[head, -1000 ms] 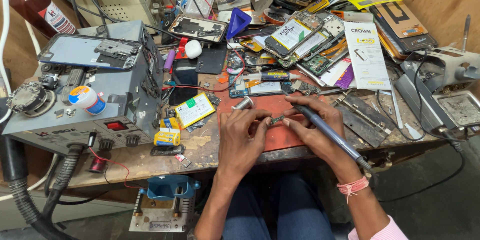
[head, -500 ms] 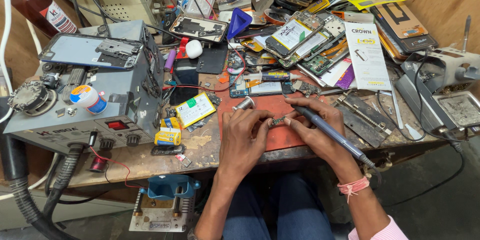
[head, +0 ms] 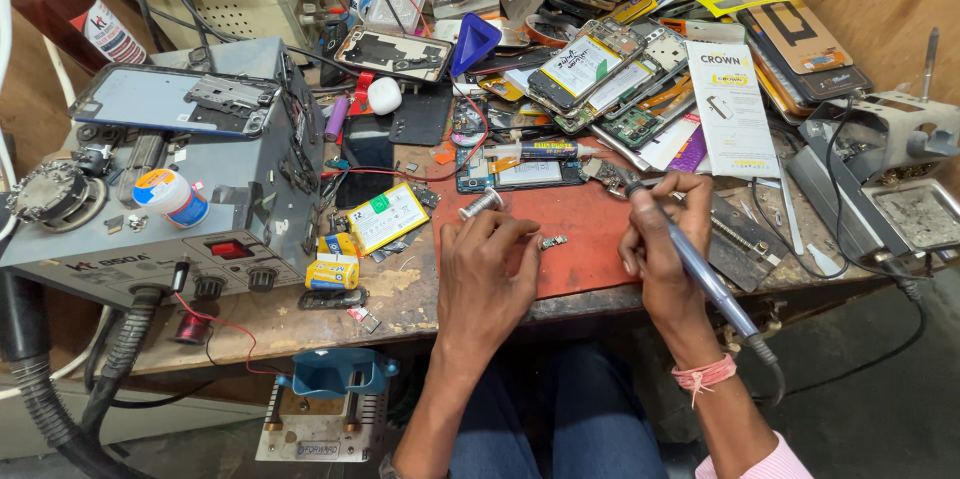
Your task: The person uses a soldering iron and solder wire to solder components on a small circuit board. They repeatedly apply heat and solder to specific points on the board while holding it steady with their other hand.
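My left hand (head: 488, 264) rests on the red work mat (head: 590, 274) with its fingers curled under; nothing shows in them. A small silver spool (head: 480, 204) lies just beyond its knuckles. My right hand (head: 660, 234) grips a blue-grey soldering iron (head: 705, 279) like a pen, with the tip raised near the mat's far right corner and the cord trailing off the table edge. A tiny circuit part (head: 553, 241) lies on the mat between the hands, touched by neither. An opened phone (head: 520, 175) and a small tube (head: 545, 150) lie at the mat's far edge.
A grey rework station (head: 150, 229) with knobs and a hose fills the left side. A battery (head: 385, 217) lies next to the mat. Several dismantled phones (head: 600, 69) are piled at the back. A metal stand and tray (head: 915, 214) sit at the right.
Both hands were pinched together over the tiny part. They have drawn apart, the part now lies alone on the mat, and the iron has swung off to the right.
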